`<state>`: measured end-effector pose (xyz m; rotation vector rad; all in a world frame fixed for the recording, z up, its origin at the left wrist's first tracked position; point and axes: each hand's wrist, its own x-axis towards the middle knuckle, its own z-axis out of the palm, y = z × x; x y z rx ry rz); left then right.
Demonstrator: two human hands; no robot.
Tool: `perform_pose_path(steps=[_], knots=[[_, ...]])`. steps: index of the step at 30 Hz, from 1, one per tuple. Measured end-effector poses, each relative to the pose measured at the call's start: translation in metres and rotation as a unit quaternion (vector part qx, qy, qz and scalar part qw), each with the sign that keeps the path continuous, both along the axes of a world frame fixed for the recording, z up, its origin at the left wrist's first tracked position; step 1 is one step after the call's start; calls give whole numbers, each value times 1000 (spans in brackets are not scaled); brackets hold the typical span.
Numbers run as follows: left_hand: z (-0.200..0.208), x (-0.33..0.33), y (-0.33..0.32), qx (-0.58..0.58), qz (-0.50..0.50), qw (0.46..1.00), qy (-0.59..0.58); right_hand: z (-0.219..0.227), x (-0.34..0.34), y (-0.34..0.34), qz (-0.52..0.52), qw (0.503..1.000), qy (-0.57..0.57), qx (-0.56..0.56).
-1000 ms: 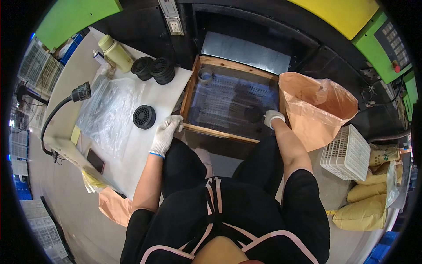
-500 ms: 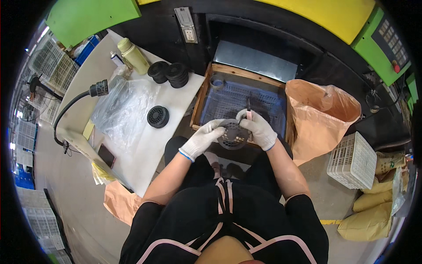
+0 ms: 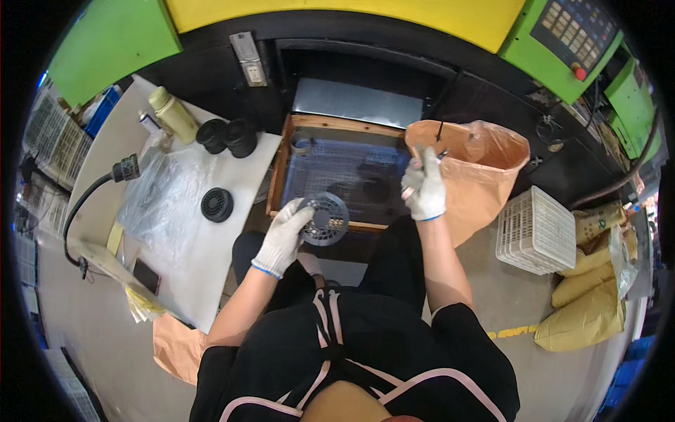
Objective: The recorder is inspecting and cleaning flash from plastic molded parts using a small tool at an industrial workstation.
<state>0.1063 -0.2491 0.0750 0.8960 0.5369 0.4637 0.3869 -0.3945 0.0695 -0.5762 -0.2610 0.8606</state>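
The left hand (image 3: pixel 283 238), in knitted white cotton, pinches the rim of a round, perforated dark disc (image 3: pixel 323 219) above the wooden tray's (image 3: pixel 351 124) near edge. The right hand (image 3: pixel 425 186) half-curls by a crinkly copper-coloured bag (image 3: pixel 474 186), grip unclear; smooth white table (image 3: pixel 214 253) left, black machine (image 3: pixel 485 112) far.

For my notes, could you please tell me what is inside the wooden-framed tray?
A blue lattice, with a round object at its far left corner. The perforated disc in the left hand hides part of the near side.
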Motion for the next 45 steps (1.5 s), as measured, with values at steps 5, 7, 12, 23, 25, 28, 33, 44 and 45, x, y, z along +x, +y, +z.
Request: perform_pose_path(steps=[5, 7, 12, 23, 25, 28, 33, 44, 45], knots=[[16, -6, -4, 88, -27, 995, -25, 39, -74, 1, 100, 886, -329, -312], [30, -5, -9, 307, -19, 951, -4, 31, -88, 8, 156, 841, -401, -327], [26, -3, -5, 418, 54, 904, -65, 59, -110, 12, 193, 886, -292, -304], [57, 0, -18, 136, 96, 986, 5, 51, -166, 35, 235, 911, -308, -138], [61, -4, -14, 20, 102, 995, -9, 46, -177, 43, 257, 966, -18, -23], [42, -2, -12, 13, 215, 976, -23, 68, -165, 44, 194, 943, -254, -95], [37, -21, -10, 111, 121, 986, -19, 72, -143, 49, 172, 812, -512, -221], [40, -12, -9, 18, 238, 966, -102, 68, -153, 59, 180, 856, -427, -230], [36, -17, -11, 57, 219, 972, -64, 71, -151, 59, 159, 827, -487, -230]])
